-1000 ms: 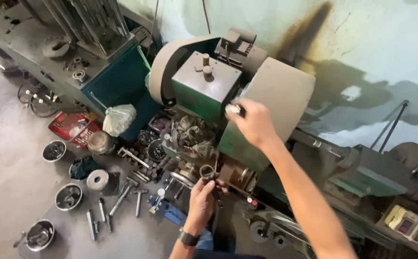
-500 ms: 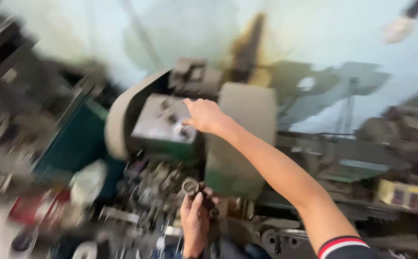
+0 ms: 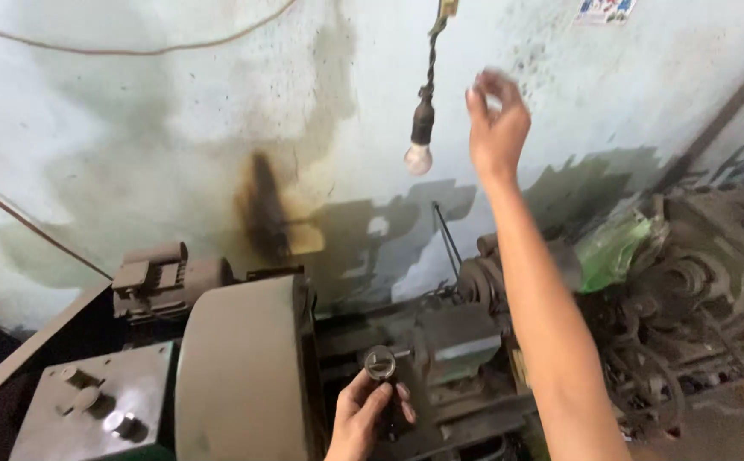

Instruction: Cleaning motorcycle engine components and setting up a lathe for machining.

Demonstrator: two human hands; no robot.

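Observation:
My left hand [image 3: 363, 418] grips a dark metal handle with a round ring-shaped end [image 3: 380, 363] low in the head view, just right of the lathe's rounded grey-brown cover [image 3: 240, 367]. My right hand [image 3: 497, 124] is raised high with the arm stretched up, fingers loosely curled and blurred, nothing visibly held. It hovers just right of a bare light bulb [image 3: 419, 156] that hangs on a twisted cord [image 3: 428, 68] in front of the stained wall.
A lathe headstock with knobs [image 3: 90, 401] fills the lower left, a motor [image 3: 163, 273] behind it. Greasy gears and machine parts [image 3: 671, 299] and a green plastic bag [image 3: 615, 248] sit at right. The pale wall [image 3: 133, 128] has a dark burn stain.
The view has tilted up from the machine to the wall. My right hand left the lathe cover and rose up beside the hanging bulb. My left hand stays on the handle.

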